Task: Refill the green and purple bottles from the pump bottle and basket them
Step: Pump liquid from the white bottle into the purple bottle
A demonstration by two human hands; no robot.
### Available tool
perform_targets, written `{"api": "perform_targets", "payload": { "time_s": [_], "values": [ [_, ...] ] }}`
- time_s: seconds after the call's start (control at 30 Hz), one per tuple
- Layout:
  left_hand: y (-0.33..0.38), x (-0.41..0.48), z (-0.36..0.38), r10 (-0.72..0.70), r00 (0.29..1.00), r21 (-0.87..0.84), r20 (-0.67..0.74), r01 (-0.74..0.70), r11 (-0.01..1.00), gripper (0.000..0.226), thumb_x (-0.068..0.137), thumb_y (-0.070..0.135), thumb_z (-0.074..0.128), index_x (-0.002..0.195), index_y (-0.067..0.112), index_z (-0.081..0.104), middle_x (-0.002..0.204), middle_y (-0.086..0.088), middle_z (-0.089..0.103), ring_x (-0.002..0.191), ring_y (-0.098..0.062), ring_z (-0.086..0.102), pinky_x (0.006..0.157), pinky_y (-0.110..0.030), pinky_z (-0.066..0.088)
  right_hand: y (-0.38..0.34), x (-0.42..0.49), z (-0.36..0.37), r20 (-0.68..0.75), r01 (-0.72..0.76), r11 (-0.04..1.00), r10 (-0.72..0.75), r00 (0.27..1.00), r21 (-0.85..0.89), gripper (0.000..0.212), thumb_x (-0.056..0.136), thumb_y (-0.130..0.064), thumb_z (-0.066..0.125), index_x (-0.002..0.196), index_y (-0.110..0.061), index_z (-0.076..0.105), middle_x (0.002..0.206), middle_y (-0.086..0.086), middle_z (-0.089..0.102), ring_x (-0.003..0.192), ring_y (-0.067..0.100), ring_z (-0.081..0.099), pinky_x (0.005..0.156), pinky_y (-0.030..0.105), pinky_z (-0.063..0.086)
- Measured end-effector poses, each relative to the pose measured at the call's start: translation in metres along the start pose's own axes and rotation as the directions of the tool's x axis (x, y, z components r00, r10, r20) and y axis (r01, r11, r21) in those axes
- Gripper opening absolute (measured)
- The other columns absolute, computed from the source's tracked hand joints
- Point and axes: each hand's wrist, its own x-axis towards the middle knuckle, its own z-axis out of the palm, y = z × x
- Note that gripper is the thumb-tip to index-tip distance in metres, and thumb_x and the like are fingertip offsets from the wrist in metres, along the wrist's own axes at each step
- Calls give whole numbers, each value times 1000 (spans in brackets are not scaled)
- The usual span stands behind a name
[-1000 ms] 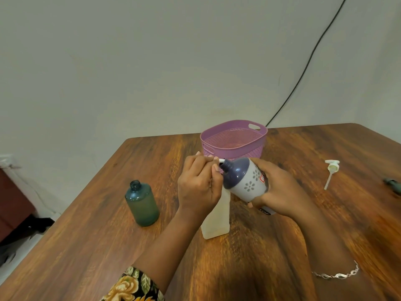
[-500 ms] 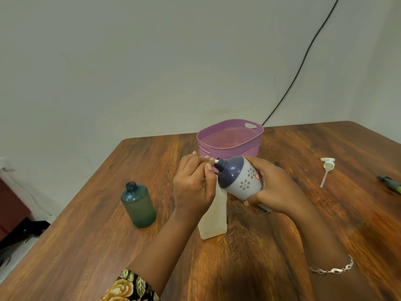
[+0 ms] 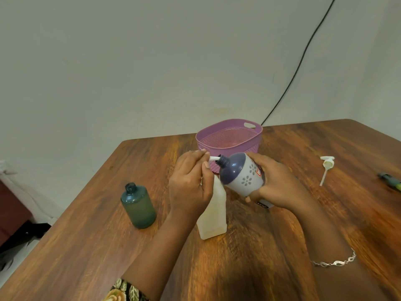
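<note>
My right hand [image 3: 275, 185] grips the purple bottle [image 3: 242, 173], white-bodied with a purple top, tilted with its open mouth to the left. The white pump bottle [image 3: 213, 213] stands on the table in front of me. My left hand [image 3: 189, 183] curls round its pump head, and the white nozzle [image 3: 213, 158] pokes into the purple bottle's mouth. Left of my hands the green bottle [image 3: 138, 206] stands upright and uncapped. The purple basket [image 3: 230, 137] sits just behind my hands with nothing visible inside.
A loose white pump cap with its tube [image 3: 326, 168] lies on the wooden table [image 3: 282, 246] at right. A dark green object [image 3: 390, 181] lies near the right edge. A black cable [image 3: 299, 61] runs down the wall behind.
The view has shifted slightly. My hands, the pump nozzle and the purple bottle hold about the same pose as before.
</note>
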Motion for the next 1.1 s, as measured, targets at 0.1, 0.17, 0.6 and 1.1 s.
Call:
{"api": "perform_targets", "payload": {
  "time_s": [0.1, 0.17, 0.6, 1.1],
  "values": [
    [0, 2, 1, 23, 1000, 22, 11, -23, 999, 32, 89, 10, 43, 88, -5, 71, 87, -15, 70, 89, -16, 60, 83, -22, 46, 1, 1, -2, 6, 15, 1000, -14, 1000, -25, 84, 54, -8, 82, 128, -25, 47, 104, -8, 50, 94, 11, 48, 69, 26, 44],
    [1, 3, 1, 27, 1000, 19, 11, -27, 999, 33, 89, 10, 42, 83, -5, 72, 83, -14, 70, 83, -18, 62, 79, -19, 45, 1, 2, -3, 13, 30, 999, -30, 999, -44, 83, 54, -8, 82, 128, -23, 47, 103, -9, 49, 94, 11, 48, 69, 25, 44],
    [-2, 3, 4, 13, 1000, -4, -14, -13, 1000, 35, 90, 12, 41, 78, -2, 71, 77, -11, 69, 74, -12, 57, 64, -15, 40, 6, -1, 1, 17, 31, 997, -30, 999, -73, 88, 53, -15, 85, 131, -25, 44, 110, -11, 47, 101, 11, 47, 78, 31, 45],
    [-6, 7, -2, 54, 998, 109, 29, -57, 992, 36, 91, 13, 44, 71, -3, 69, 67, -10, 65, 61, -17, 57, 62, -11, 32, 5, 2, -5, 9, 55, 995, -55, 998, -83, 88, 54, -11, 83, 132, -23, 44, 112, -6, 49, 100, 9, 44, 74, 27, 38]
  ]
}}
